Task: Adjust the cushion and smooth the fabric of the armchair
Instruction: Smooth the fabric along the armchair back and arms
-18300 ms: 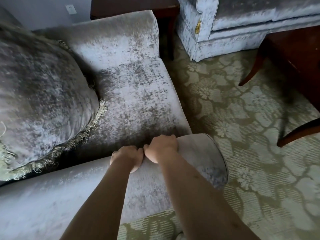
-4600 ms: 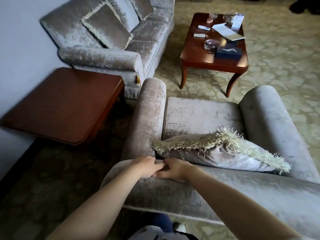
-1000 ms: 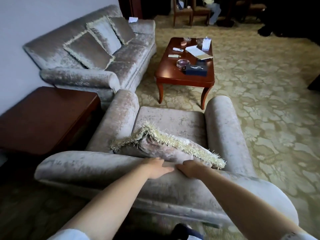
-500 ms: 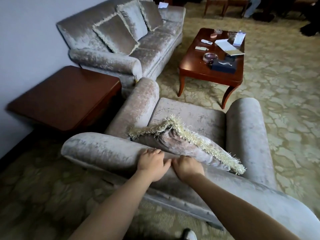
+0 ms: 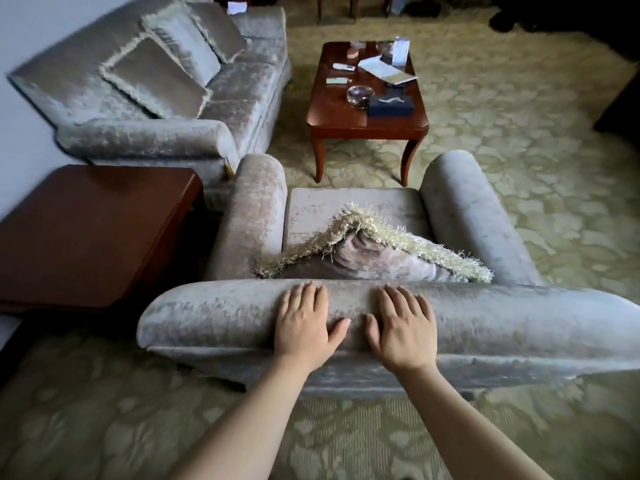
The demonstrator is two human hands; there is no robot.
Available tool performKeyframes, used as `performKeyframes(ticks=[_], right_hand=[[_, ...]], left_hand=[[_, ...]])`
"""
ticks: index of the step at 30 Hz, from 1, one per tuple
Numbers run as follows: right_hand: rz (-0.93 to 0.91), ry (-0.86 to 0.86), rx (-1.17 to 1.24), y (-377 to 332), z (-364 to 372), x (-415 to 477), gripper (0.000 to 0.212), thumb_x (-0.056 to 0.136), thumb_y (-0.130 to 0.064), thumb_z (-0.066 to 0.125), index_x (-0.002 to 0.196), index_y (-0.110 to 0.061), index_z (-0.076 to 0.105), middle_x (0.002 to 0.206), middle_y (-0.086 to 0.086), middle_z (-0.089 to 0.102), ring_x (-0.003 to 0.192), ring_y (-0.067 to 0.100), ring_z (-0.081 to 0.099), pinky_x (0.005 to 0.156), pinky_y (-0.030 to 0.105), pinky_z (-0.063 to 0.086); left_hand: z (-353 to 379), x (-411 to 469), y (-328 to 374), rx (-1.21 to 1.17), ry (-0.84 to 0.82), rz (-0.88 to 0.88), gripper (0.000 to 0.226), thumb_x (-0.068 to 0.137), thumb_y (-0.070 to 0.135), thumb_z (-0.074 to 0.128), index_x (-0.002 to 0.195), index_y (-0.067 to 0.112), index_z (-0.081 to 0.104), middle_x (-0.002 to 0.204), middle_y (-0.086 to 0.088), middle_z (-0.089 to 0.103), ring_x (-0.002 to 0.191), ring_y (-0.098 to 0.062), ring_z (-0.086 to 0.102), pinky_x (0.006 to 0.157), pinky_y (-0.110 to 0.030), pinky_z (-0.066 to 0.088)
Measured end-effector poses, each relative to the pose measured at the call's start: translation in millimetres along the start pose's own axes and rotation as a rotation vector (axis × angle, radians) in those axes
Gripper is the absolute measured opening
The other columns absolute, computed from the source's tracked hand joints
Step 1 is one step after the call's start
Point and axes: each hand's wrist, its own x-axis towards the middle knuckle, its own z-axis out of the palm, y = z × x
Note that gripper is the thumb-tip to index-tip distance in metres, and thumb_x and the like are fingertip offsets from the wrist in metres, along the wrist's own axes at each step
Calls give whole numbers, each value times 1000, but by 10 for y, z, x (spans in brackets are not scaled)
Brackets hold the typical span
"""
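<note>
I stand behind a grey velvet armchair (image 5: 214,317) and look down over its rolled backrest. My left hand (image 5: 304,323) and my right hand (image 5: 401,327) lie flat on top of that backrest, side by side, fingers spread and pointing toward the seat. Neither hand holds anything. A grey cushion (image 5: 367,261) with a cream fringe leans against the inside of the backrest, just beyond my fingertips, its top corner sticking up over the seat (image 5: 349,209). The cushion's lower part is hidden behind the backrest.
A dark wooden side table (image 5: 90,230) stands left of the armchair. A matching sofa (image 5: 242,84) with several fringed cushions lines the wall at the back left. A wooden coffee table (image 5: 363,116) with papers, an ashtray and a tissue box stands ahead on patterned carpet.
My hands have come off the cushion's back edge and now lie flat and apart on the backrest top. The view has shifted to centre the armchair.
</note>
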Motion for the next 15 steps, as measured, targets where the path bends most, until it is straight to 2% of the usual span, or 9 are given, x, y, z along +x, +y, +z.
performKeyframes(ticks=[2,4,8,15], right_hand=[[3,38,10,15,53,4,54,84,-45,40,111,-5,65,110,14,67,103,32,61,94,44,39],[-12,105,25,48,110,24,51,83,-44,43,110,-6,65,107,11,67,99,31,61,91,43,38],[-41,171,27,81,172,34,49,82,-43,45,109,-8,65,104,10,67,93,30,61,89,41,39],[-46,222,17,87,182,5,47,83,-42,43,105,-7,65,95,11,67,85,32,60,86,41,37]], left_hand=[[9,5,12,-22,42,7,69,80,56,38,119,4,61,122,-18,62,111,-36,57,100,-48,42],[56,15,2,-50,102,10,67,78,55,41,114,3,64,116,-17,65,105,-36,61,94,-47,46],[147,6,-9,-43,170,6,64,78,53,41,110,3,64,111,-17,66,100,-35,62,89,-45,48],[134,-22,57,-15,177,-35,58,78,51,41,101,3,65,105,-16,67,96,-33,62,89,-44,48]])
